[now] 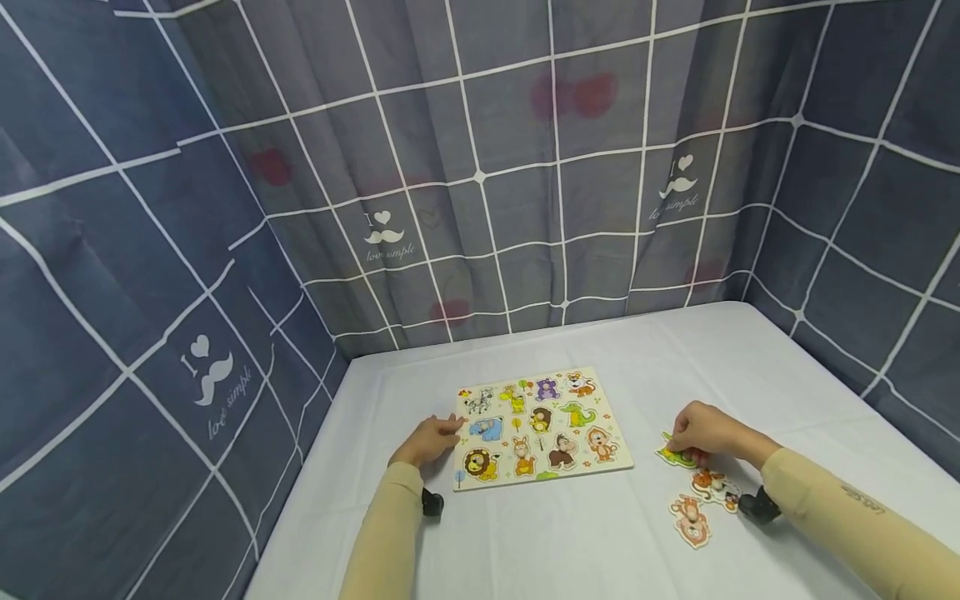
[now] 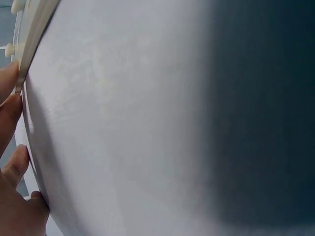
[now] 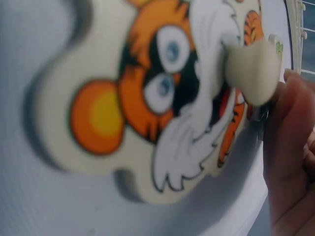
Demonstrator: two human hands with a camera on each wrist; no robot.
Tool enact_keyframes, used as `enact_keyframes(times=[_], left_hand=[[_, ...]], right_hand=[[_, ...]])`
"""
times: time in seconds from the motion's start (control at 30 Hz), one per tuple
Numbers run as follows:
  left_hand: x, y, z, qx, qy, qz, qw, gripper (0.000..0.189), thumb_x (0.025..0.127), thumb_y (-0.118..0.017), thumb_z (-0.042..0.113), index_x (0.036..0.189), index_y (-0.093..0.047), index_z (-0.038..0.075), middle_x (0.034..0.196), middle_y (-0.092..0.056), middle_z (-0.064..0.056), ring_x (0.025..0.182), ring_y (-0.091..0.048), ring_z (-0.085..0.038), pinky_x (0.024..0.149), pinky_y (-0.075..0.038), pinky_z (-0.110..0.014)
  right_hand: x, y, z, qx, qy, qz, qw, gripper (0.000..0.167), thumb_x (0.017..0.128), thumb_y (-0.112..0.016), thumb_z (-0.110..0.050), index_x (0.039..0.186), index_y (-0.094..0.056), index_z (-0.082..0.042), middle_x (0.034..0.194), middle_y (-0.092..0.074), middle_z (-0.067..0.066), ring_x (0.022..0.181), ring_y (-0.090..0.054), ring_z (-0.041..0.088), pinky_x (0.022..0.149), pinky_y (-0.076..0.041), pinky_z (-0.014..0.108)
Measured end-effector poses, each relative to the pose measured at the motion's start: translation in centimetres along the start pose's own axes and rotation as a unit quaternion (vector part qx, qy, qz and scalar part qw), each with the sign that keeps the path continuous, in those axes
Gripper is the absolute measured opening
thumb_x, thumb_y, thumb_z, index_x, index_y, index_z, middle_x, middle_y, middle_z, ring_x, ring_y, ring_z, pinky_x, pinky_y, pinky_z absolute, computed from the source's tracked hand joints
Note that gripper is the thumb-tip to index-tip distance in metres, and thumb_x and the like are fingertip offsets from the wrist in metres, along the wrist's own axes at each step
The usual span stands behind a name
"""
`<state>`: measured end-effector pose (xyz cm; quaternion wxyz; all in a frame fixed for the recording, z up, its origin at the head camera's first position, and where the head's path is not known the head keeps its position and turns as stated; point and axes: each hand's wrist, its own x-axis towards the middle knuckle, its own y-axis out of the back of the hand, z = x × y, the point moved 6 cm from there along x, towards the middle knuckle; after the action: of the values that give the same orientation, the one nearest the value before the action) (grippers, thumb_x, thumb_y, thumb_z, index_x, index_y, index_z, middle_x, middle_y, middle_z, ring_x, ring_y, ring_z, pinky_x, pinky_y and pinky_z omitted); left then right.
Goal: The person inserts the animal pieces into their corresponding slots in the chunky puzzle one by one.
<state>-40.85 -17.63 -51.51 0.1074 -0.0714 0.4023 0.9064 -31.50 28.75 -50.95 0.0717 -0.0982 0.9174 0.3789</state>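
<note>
A wooden animal puzzle board [image 1: 536, 477] lies flat on the white table, printed with a lion, crocodile, monkey and several other animals. My left hand [image 1: 429, 440] rests at its left side, fingertips touching the edge; in the left wrist view those fingers [image 2: 10, 115] meet the board's side, where pale knobs [image 2: 10, 50] stick up. To the right of the board, my right hand [image 1: 708, 429] pinches a green crocodile puzzle piece [image 1: 681, 460], partly hidden by the fingers. Nearest that hand lies a tiger piece [image 1: 705, 483], large in the right wrist view with its pale knob [image 3: 253, 71].
A monkey piece [image 1: 690, 521] lies just in front of the tiger piece. Dark wrist cameras [image 1: 432, 502] are strapped under both sleeves. Dark checked curtains [image 1: 480, 217] close off the table's back and sides.
</note>
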Motion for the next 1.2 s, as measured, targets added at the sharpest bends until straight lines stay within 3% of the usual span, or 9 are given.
enact_keyframes(times=[0.3, 0.67, 1.2], left_hand=[[0.3, -0.1, -0.2, -0.001, 0.007, 0.003, 1.0000, 0.040, 0.096, -0.066, 0.019, 0.135, -0.063, 0.020, 0.164, -0.024, -0.023, 0.154, -0.014, -0.042, 0.125, -0.009, -0.061], [0.3, -0.1, -0.2, -0.004, 0.002, 0.001, 1.0000, 0.041, 0.095, -0.066, 0.018, 0.136, -0.061, 0.020, 0.163, -0.031, -0.015, 0.155, -0.012, -0.040, 0.125, -0.007, -0.060], [0.1, 0.0, 0.0, 0.005, -0.002, -0.003, 1.0000, 0.041, 0.095, -0.067, 0.020, 0.136, -0.062, 0.021, 0.163, -0.031, -0.017, 0.155, -0.013, -0.041, 0.125, -0.008, -0.061]], right_hand=[[-0.3, -0.2, 0.7, 0.080, -0.016, -0.032, 0.9962, 0.007, 0.089, -0.067, -0.004, 0.084, -0.068, 0.001, 0.062, -0.063, 0.005, 0.053, -0.059, 0.011, 0.050, -0.053, 0.023], [0.0, -0.1, 0.8, 0.076, 0.011, -0.027, 0.9967, 0.006, 0.087, -0.069, -0.004, 0.085, -0.069, 0.002, 0.064, -0.062, 0.004, 0.056, -0.057, 0.013, 0.051, -0.054, 0.026], [0.8, -0.1, -0.4, 0.071, 0.041, -0.045, 0.9956, 0.007, 0.089, -0.066, -0.006, 0.088, -0.070, 0.000, 0.066, -0.059, 0.000, 0.058, -0.053, 0.013, 0.051, -0.047, 0.025]])
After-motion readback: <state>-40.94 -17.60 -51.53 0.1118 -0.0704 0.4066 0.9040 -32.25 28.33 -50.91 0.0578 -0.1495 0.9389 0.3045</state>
